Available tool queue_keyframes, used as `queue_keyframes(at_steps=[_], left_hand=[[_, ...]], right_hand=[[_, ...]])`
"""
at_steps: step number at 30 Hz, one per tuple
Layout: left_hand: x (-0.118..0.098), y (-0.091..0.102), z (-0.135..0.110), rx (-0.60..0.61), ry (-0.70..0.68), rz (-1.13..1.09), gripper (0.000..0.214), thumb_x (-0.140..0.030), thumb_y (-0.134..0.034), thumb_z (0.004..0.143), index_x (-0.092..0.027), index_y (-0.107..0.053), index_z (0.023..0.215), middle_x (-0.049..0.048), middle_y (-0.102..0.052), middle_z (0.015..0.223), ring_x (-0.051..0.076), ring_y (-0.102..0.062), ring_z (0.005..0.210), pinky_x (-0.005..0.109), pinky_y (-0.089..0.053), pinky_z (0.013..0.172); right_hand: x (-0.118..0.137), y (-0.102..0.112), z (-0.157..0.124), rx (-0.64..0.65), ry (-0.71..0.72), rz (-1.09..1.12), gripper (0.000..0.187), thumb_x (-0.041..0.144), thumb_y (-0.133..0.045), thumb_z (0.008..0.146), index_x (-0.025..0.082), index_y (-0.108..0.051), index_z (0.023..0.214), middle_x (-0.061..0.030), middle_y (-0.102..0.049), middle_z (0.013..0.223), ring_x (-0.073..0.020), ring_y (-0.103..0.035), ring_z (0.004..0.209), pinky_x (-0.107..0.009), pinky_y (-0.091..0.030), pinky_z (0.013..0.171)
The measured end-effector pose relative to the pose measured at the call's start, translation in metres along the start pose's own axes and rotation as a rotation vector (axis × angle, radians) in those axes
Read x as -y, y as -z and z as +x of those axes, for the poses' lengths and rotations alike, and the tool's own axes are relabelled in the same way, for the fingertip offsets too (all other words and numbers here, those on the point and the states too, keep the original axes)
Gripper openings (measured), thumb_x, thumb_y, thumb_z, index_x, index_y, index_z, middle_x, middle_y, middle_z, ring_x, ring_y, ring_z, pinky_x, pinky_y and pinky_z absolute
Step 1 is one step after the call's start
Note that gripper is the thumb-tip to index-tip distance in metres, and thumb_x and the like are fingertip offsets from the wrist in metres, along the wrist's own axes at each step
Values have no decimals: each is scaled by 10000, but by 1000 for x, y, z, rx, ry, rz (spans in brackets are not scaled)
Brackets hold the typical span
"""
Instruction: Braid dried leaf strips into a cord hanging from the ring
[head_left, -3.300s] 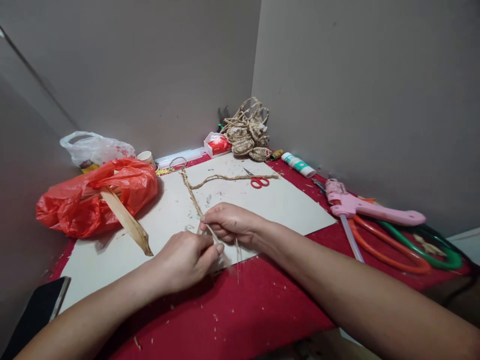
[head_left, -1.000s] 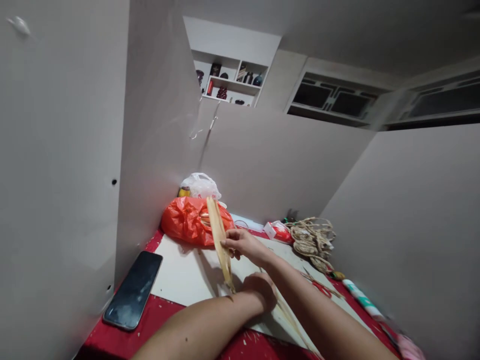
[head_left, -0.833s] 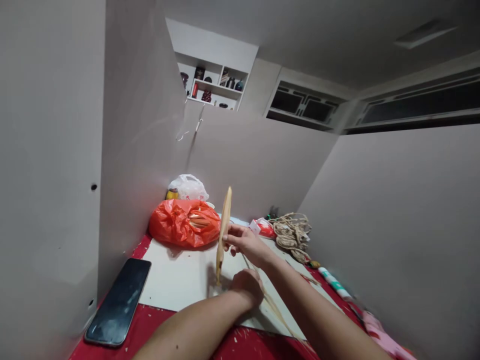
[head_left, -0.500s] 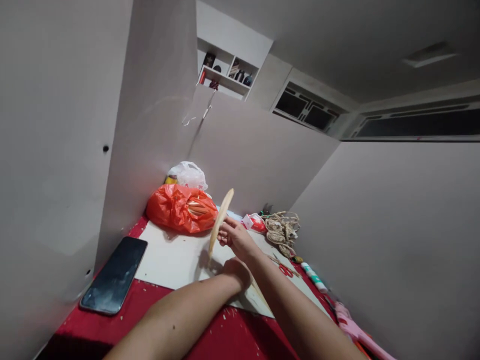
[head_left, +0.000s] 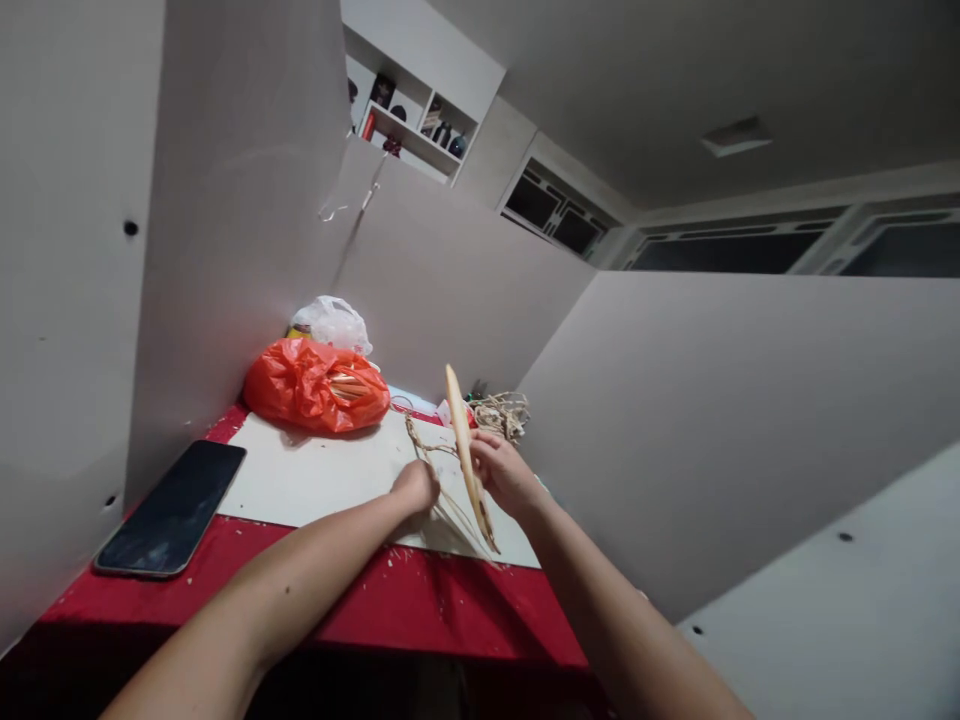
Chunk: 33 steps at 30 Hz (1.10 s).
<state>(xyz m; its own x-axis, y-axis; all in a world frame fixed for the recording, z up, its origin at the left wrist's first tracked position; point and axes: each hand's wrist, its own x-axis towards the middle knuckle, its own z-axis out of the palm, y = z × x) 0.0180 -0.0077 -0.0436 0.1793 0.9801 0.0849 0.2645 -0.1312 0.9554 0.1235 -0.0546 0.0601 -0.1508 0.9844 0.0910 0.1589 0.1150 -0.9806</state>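
Observation:
My right hand (head_left: 501,470) grips a long tan dried leaf strip (head_left: 466,455) and holds it nearly upright, its lower end near the front edge of the white board (head_left: 315,478). My left hand (head_left: 417,488) is closed on the braided fibre cord (head_left: 417,440) and loose strands, pressed down on the board. The cord runs away from that hand toward the back of the table.
An orange plastic bag (head_left: 315,385) with more leaf strips lies at the back left, a white bag (head_left: 332,322) behind it. A black phone (head_left: 171,508) rests on the red table cover (head_left: 420,608). A heap of braided rope (head_left: 501,414) sits at the back. Grey walls close in on three sides.
My right hand left the cord, took the leaf strip from beside the orange bag, stood it up and carried it right. The camera tilted up and swung right.

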Motion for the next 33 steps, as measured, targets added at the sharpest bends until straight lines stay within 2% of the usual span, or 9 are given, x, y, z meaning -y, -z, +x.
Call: queue_keyframes(at_steps=[2,6,10,13,17,19,24,29,33], left_hand=[[0,-1,1,-36,6,14,115,-186,-588,736,-113,-629,657,88,-642,668,200,-619,748,277,-429,692],[-1,-6,0,-86,-2,-22,221,-155,-502,731,-137,-604,535,78,-637,599,168,-592,653,240,-399,629],[-5,-12,-7,-107,59,-109,267,-193,-475,756,-130,-591,524,84,-638,577,133,-531,531,216,-364,524],[-11,-15,-12,-120,117,-195,229,-170,-469,755,-129,-569,552,66,-629,573,109,-489,473,201,-328,467],[-17,-18,-16,-143,177,-287,175,-148,-471,746,-134,-541,586,22,-572,530,77,-408,396,196,-290,429],[-18,-21,-17,-160,192,-314,182,-181,-466,766,-138,-538,605,8,-548,514,76,-400,393,197,-295,434],[-12,-27,-13,-196,201,-327,202,-233,-457,795,-155,-520,620,-17,-505,494,96,-443,452,207,-346,493],[-7,-28,-9,-242,146,-282,204,-241,-476,792,-162,-503,606,-16,-495,550,110,-458,552,222,-360,572],[-9,-27,-10,-238,125,-279,215,-254,-476,792,-161,-498,600,-6,-506,564,114,-457,549,228,-353,568]], right_hand=[[-11,15,-20,6,-60,-94,166,248,-607,629,172,-490,720,65,-419,547,-44,-352,438,-155,-266,385],[-26,36,-62,6,-114,-259,192,278,-595,650,181,-460,745,73,-442,584,-42,-370,427,-153,-256,364],[-37,39,-93,-4,-145,-365,163,304,-535,686,201,-423,743,85,-430,539,-60,-358,375,-180,-267,352],[-47,33,-103,-27,-83,-499,89,243,-494,681,199,-421,709,72,-428,543,-72,-370,424,-195,-287,407],[-66,24,-97,-134,69,-721,68,178,-469,651,193,-404,639,48,-426,567,-97,-390,539,-216,-312,513],[-74,18,-91,-151,101,-755,64,170,-462,654,194,-403,646,44,-438,576,-102,-394,549,-224,-319,536],[-82,1,-73,-21,66,-601,83,206,-474,681,193,-409,632,46,-437,564,-96,-410,524,-216,-332,511],[-73,1,-46,-171,21,-439,153,309,-555,676,189,-460,671,48,-474,520,-99,-448,461,-219,-351,454],[-67,8,-27,-184,-85,-253,195,336,-581,649,193,-448,643,53,-470,470,-82,-420,366,-198,-300,339]])
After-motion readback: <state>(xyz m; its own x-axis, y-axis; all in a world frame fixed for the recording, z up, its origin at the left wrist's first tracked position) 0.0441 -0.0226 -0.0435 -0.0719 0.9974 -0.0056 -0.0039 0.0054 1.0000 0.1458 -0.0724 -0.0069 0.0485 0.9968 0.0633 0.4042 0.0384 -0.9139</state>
